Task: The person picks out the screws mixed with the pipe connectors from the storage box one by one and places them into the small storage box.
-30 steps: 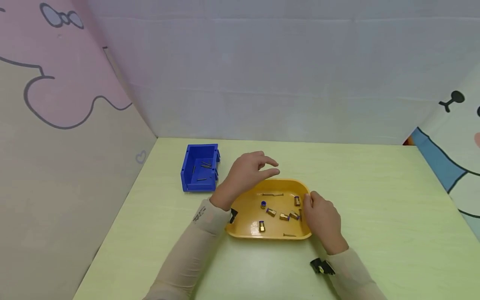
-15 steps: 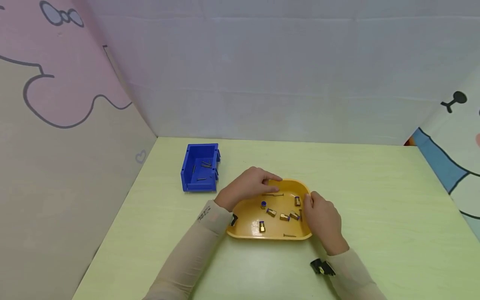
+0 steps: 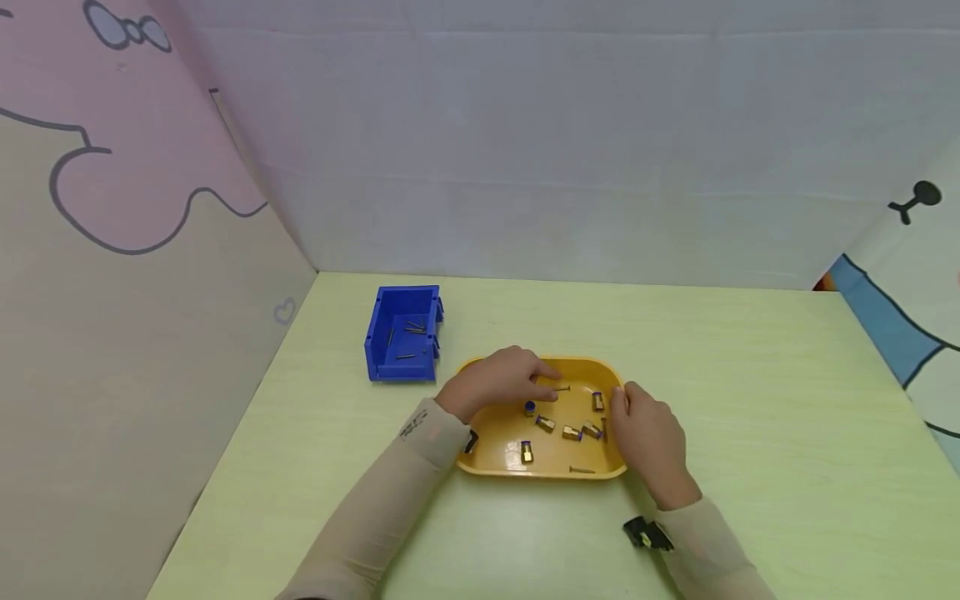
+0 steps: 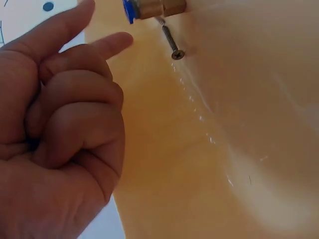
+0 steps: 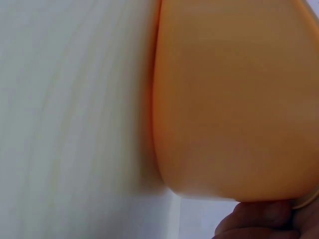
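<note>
My left hand (image 3: 504, 382) reaches over the back of the yellow tray (image 3: 487, 472), thumb and index finger spread apart beside a screw (image 3: 562, 388). In the left wrist view its other fingers curl into the palm; a screw (image 4: 172, 44) and a brass fitting with a blue collar (image 4: 154, 8) lie beyond the fingertips, untouched. My right hand (image 3: 651, 437) grips the tray's right rim; the right wrist view shows its fingers (image 5: 259, 214) at the tray's outer wall (image 5: 234, 99). Several brass push-in fittings (image 3: 527, 452) and a few screws (image 3: 582, 470) lie in the tray.
A blue bin (image 3: 403, 372) with several screws (image 3: 415, 327) stands to the left, behind the tray. Both are on a pale green table (image 3: 787, 417). A grey wall (image 3: 562, 150) closes off the back, with printed panels at both sides.
My left hand has come down from above the tray's back rim into the tray, near the screw there. The right hand keeps its grip on the rim.
</note>
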{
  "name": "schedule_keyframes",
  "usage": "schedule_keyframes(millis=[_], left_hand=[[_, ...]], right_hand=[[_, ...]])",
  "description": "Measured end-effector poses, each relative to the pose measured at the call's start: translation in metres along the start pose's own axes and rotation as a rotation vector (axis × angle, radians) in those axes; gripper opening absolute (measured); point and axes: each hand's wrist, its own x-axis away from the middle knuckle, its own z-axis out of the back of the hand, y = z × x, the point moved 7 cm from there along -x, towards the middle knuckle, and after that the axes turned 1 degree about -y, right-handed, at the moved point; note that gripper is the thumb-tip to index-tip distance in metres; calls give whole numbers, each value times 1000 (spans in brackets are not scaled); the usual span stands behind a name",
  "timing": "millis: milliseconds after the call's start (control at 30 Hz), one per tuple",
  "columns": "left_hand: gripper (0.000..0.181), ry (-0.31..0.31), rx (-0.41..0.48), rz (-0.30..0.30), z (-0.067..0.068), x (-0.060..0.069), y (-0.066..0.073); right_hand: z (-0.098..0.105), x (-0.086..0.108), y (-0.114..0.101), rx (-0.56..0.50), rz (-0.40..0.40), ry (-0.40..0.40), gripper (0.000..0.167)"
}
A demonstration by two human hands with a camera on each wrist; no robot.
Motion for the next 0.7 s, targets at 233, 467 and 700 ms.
schedule_keyframes(millis=[233,467,700], left_hand=[[22,46,-135,-50,-5,-4,7],[10,90,-188,-9,-6,-7,9],[23,98,-179,77,-9,-8,7]], right_hand=[[1,-1,0,2,0,3,39],[1,0,0,-1,2,-5,39],[0,0,1,0,-1,-7,40]])
